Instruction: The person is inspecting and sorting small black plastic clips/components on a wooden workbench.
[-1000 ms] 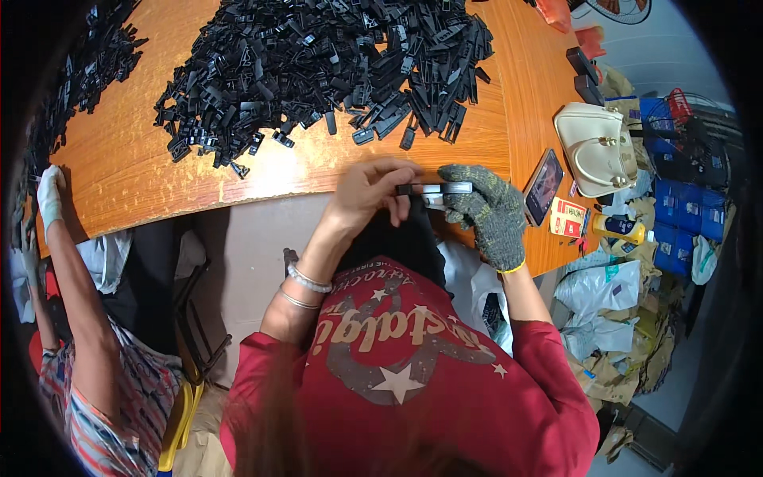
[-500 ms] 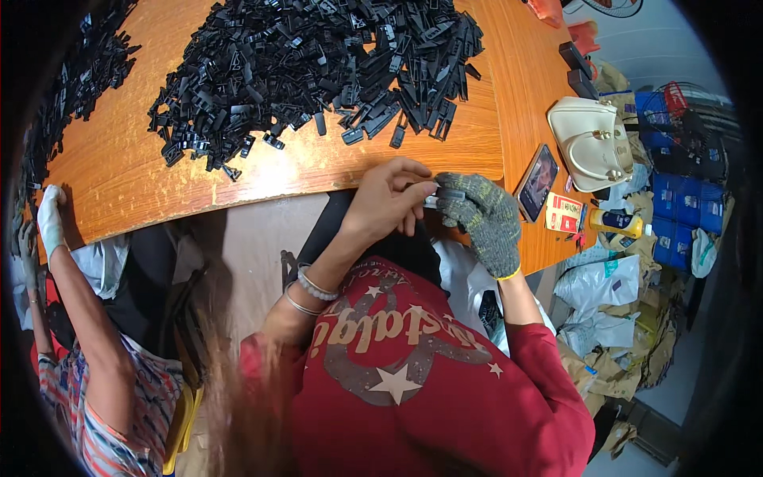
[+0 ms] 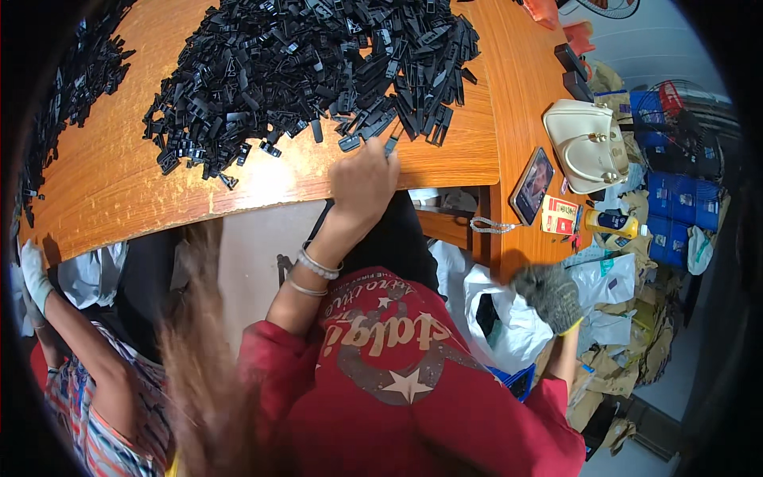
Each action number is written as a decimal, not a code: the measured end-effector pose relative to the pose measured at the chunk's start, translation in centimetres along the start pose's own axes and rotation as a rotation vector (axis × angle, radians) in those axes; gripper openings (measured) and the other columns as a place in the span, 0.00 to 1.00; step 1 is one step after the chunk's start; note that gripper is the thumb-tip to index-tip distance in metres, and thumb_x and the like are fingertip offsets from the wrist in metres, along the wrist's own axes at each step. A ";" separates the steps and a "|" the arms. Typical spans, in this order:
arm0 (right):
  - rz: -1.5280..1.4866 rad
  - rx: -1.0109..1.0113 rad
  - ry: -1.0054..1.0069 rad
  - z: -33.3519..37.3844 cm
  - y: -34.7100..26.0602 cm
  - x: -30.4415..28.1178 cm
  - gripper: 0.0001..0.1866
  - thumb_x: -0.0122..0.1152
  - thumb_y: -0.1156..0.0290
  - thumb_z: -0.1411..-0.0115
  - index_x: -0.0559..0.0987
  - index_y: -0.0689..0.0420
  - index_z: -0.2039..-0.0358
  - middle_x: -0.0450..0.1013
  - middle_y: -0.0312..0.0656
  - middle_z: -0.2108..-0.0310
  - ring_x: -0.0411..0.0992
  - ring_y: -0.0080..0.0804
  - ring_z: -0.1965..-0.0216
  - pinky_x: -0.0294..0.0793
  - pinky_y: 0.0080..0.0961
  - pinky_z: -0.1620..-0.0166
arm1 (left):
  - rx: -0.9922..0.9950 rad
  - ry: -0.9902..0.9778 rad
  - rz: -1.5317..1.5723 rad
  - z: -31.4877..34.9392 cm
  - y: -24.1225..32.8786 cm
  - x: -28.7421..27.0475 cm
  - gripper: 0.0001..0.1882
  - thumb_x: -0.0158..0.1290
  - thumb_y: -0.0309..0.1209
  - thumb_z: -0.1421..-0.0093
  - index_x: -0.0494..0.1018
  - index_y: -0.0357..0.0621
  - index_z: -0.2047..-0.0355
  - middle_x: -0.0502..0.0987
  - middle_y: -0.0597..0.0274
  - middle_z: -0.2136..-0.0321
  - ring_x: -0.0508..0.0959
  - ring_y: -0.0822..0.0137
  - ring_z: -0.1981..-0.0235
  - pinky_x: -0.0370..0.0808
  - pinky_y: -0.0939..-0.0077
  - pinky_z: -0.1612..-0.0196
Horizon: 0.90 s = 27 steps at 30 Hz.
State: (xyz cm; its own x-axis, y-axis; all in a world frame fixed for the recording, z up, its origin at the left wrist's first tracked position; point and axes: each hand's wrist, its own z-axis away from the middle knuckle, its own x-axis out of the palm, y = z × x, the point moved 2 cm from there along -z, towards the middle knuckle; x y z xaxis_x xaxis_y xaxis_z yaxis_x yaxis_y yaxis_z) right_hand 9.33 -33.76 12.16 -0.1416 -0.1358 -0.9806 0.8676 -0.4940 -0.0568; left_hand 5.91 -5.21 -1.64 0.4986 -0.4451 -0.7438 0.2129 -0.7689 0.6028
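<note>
My bare left hand (image 3: 363, 181), fingers curled, reaches over the edge of the wooden table (image 3: 445, 167) to the near side of a large heap of black plastic pieces (image 3: 262, 79); I cannot tell whether it pinches one. My right hand (image 3: 547, 297), in a dark grey knitted glove, is blurred beside an open white plastic bag (image 3: 515, 343) below the tabletop, its grip impossible to make out.
</note>
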 end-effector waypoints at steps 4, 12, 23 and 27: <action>0.050 -0.100 0.193 -4.4 -1.9 2.3 0.19 0.57 0.71 0.43 0.77 0.53 0.50 0.77 0.41 0.58 0.74 0.36 0.57 0.73 0.32 0.54 | -0.271 -0.098 0.554 1.5 0.7 -2.2 0.11 0.57 0.34 0.41 0.71 0.39 0.72 0.72 0.59 0.88 0.74 0.62 0.86 0.68 0.70 0.82; -0.637 -0.142 0.506 -17.0 -5.6 5.9 0.14 0.53 0.74 0.39 0.77 0.60 0.52 0.76 0.44 0.57 0.78 0.29 0.64 0.78 0.20 0.65 | -0.089 -0.003 0.610 2.3 -0.1 -2.5 0.05 0.53 0.26 0.40 0.75 0.38 0.64 0.76 0.49 0.80 0.78 0.49 0.77 0.73 0.65 0.74; -1.551 0.606 0.140 -15.8 -6.2 6.4 0.15 0.56 0.65 0.36 0.78 0.61 0.53 0.79 0.43 0.66 0.77 0.25 0.71 0.76 0.20 0.70 | 0.048 0.094 0.261 -2.8 -4.4 -4.7 0.06 0.54 0.24 0.43 0.74 0.37 0.65 0.76 0.50 0.72 0.77 0.48 0.72 0.73 0.60 0.69; -1.522 0.613 0.134 -15.8 -6.0 6.4 0.15 0.56 0.66 0.36 0.78 0.61 0.53 0.79 0.43 0.65 0.77 0.25 0.72 0.76 0.19 0.70 | -0.084 0.141 0.300 -1.2 -4.7 -5.0 0.06 0.56 0.26 0.43 0.72 0.36 0.69 0.75 0.51 0.79 0.77 0.53 0.78 0.71 0.63 0.75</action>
State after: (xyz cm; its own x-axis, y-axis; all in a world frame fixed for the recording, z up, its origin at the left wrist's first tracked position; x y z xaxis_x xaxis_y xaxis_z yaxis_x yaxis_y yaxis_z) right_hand 10.71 -18.05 3.21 -0.5674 0.8165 -0.1066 -0.3324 -0.3456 -0.8775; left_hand 3.41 1.12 -0.41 0.6594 -0.5736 -0.4860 0.1045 -0.5703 0.8148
